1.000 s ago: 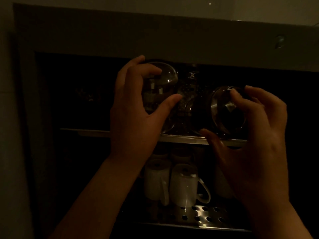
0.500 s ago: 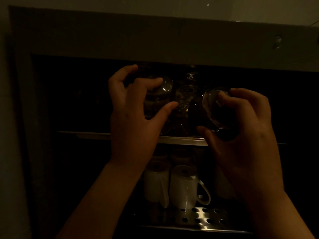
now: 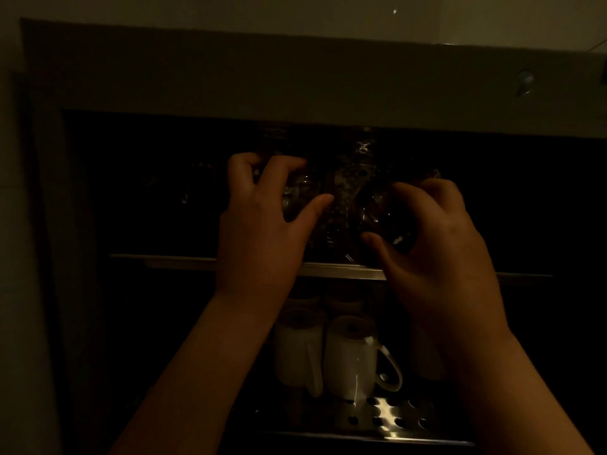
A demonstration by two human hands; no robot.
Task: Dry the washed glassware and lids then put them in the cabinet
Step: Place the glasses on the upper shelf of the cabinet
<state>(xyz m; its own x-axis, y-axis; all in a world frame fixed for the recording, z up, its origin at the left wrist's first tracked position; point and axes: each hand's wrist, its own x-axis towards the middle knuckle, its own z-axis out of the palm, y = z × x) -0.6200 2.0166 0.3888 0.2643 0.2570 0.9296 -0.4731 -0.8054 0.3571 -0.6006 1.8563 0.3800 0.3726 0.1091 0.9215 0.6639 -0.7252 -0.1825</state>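
The scene is very dark. Both hands reach into the open cabinet (image 3: 295, 77), above its upper shelf (image 3: 341, 270). My left hand (image 3: 262, 221) grips a clear glass (image 3: 300, 195), fingers curled over its top and thumb against its side. My right hand (image 3: 440, 238) holds a second clear glass (image 3: 391, 224), thumb under it and fingers over it. Both glasses sit just above the shelf edge; whether they touch the shelf is hidden. More glassware (image 3: 348, 188) glints dimly between and behind the two glasses.
White mugs (image 3: 348, 359) stand on the lower shelf, on a perforated metal tray (image 3: 387, 418). The cabinet's pale frame runs across the top and down the left side. A small knob (image 3: 525, 81) sits on the frame at the upper right.
Both hands have pushed their glasses deeper into the cabinet and lower toward the upper shelf. The glasses now catch less light and are harder to see.
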